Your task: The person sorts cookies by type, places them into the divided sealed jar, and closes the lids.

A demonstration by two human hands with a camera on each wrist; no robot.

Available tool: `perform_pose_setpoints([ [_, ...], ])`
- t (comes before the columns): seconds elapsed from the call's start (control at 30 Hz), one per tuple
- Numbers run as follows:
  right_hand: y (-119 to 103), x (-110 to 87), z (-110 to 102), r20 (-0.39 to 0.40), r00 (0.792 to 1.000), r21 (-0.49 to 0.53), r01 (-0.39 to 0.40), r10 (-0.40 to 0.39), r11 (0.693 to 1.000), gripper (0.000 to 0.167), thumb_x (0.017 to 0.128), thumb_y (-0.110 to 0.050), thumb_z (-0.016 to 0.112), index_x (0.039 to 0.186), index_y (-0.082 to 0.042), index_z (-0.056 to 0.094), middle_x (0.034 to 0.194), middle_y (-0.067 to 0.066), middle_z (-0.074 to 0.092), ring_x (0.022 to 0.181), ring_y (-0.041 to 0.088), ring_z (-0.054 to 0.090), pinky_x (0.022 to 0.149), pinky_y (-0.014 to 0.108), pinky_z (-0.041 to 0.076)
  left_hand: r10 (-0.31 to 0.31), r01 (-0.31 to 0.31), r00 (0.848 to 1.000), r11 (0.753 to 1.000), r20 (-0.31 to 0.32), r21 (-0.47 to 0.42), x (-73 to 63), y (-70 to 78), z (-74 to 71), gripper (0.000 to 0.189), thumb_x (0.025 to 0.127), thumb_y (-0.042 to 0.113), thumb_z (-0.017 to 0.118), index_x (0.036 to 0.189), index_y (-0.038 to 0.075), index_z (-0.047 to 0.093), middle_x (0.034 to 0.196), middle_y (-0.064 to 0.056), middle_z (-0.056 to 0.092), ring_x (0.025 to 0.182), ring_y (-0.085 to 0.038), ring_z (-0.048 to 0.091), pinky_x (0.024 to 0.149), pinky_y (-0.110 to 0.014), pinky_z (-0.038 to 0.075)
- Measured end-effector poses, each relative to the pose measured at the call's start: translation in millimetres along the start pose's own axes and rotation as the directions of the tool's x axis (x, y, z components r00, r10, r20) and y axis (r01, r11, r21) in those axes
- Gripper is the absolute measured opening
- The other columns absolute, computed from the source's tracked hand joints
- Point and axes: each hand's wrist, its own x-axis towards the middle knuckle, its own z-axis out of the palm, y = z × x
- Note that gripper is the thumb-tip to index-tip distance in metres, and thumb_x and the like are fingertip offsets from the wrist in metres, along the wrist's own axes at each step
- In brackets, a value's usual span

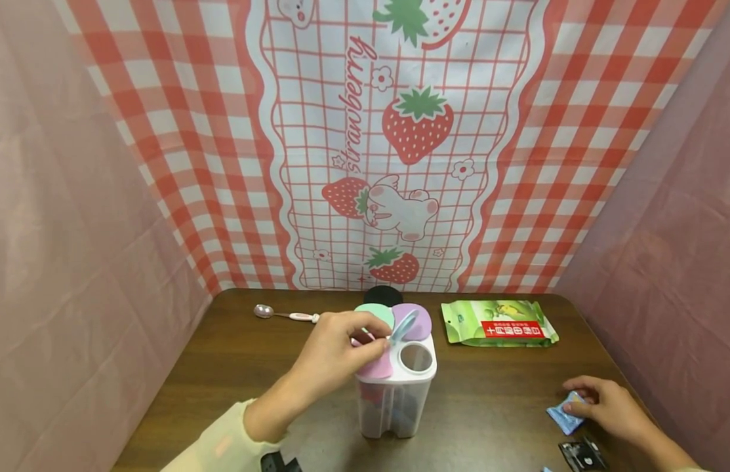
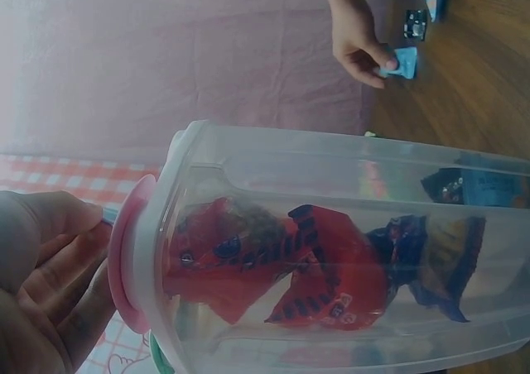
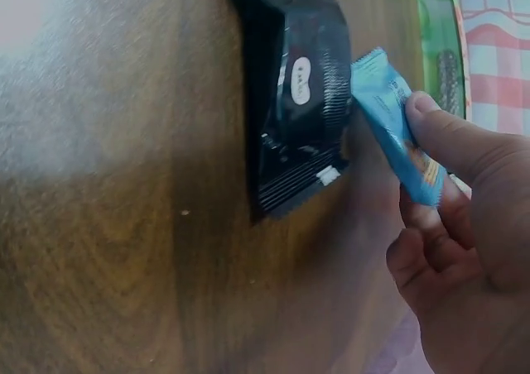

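Observation:
A clear plastic storage container (image 1: 403,400) with a white top stands upright on the table. Its round lids are pink (image 1: 376,367), mint green (image 1: 373,313), purple (image 1: 414,321) and light blue. My left hand (image 1: 335,351) pinches the light blue lid (image 1: 405,326), tilted up beside an uncovered round opening (image 1: 416,358). Red snack packets (image 2: 331,266) show through the container's wall, with a blue packet (image 2: 493,184) in another compartment. Over at the right, my right hand (image 1: 615,406) pinches a small blue snack packet (image 3: 393,126) between thumb and fingers.
A black packet (image 3: 302,93) lies near the right hand, and a bit of another blue packet (image 1: 546,469) shows at the bottom edge. Behind are a green wipes pack (image 1: 499,323), a spoon (image 1: 300,317) and a black round object (image 1: 383,295). Cloth walls (image 1: 134,262) enclose the table.

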Motion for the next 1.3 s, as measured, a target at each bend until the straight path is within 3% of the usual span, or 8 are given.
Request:
perform_pose_setpoints([
  [0.17, -9, 4.7, -8, -0.034, 0.999, 0.017, -0.016, 0.016, 1.0, 0.039, 0.082, -0.033, 0.086, 0.113, -0.01, 0.074, 0.099, 0.003, 0.073, 0.075, -0.003, 0.054, 0.062, 0.023, 0.046, -0.001, 0.001, 1.0, 1.0, -0.001, 0.001, 0.2, 0.0, -0.2, 0.009, 0.085, 0.007, 0.079, 0.092, 0.013, 0.079, 0.09, 0.005, 0.077, 0.072, -0.004, 0.07, 0.061, -0.023, 0.059],
  [0.4, -37, 16.0, -18, -0.13, 0.988, 0.058, 0.095, -0.087, 0.994, 0.037, 0.084, -0.023, 0.085, 0.115, -0.008, 0.072, 0.104, 0.008, 0.076, 0.084, -0.009, 0.062, 0.067, 0.021, 0.055, 0.012, -0.012, 1.0, 1.0, -0.007, 0.016, 2.1, 0.0, -0.4, 0.009, 0.085, 0.008, 0.08, 0.093, 0.013, 0.08, 0.089, 0.005, 0.078, 0.072, -0.004, 0.07, 0.061, -0.022, 0.059],
  [0.63, -86, 25.1, -33, -0.252, 0.953, 0.128, 0.207, -0.17, 0.97, 0.028, 0.083, -0.014, 0.085, 0.108, -0.011, 0.074, 0.093, -0.001, 0.075, 0.079, -0.007, 0.063, 0.063, 0.017, 0.053, 0.007, -0.007, 1.0, 1.0, -0.002, 0.01, 3.0, 0.4, -0.2, 0.009, 0.085, 0.008, 0.079, 0.093, 0.013, 0.08, 0.09, 0.005, 0.078, 0.072, -0.004, 0.07, 0.061, -0.022, 0.059],
  [0.9, -156, 30.3, -44, -0.305, 0.915, 0.147, 0.319, -0.264, 0.936, 0.027, 0.084, -0.012, 0.085, 0.109, -0.012, 0.074, 0.086, -0.006, 0.074, 0.067, 0.004, 0.063, 0.054, 0.023, 0.05, 0.004, -0.004, 1.0, 1.0, -0.001, 0.015, 2.7, 0.9, -0.8, 0.009, 0.085, 0.008, 0.079, 0.093, 0.013, 0.08, 0.09, 0.005, 0.078, 0.072, -0.005, 0.071, 0.061, -0.022, 0.059],
  [1.1, -207, 35.5, -47, -0.368, 0.855, 0.219, 0.462, -0.366, 0.859, 0.034, 0.079, -0.001, 0.085, 0.107, -0.015, 0.073, 0.094, -0.005, 0.075, 0.075, 0.004, 0.065, 0.059, 0.02, 0.052, 0.003, -0.003, 1.0, 1.0, -0.001, 0.009, 1.8, 0.2, -0.7, 0.009, 0.085, 0.008, 0.079, 0.092, 0.014, 0.079, 0.089, 0.005, 0.077, 0.071, -0.004, 0.07, 0.061, -0.022, 0.059],
  [1.3, -251, 36.0, -46, -0.397, 0.774, 0.316, 0.62, -0.493, 0.718, 0.034, 0.076, 0.011, 0.083, 0.101, -0.011, 0.074, 0.092, -0.001, 0.075, 0.074, 0.005, 0.067, 0.056, 0.02, 0.053, 0.002, -0.002, 1.0, 1.0, 0.001, 0.005, 1.4, -0.5, 0.1, 0.009, 0.085, 0.008, 0.079, 0.092, 0.014, 0.079, 0.089, 0.005, 0.078, 0.072, -0.004, 0.07, 0.061, -0.023, 0.059],
])
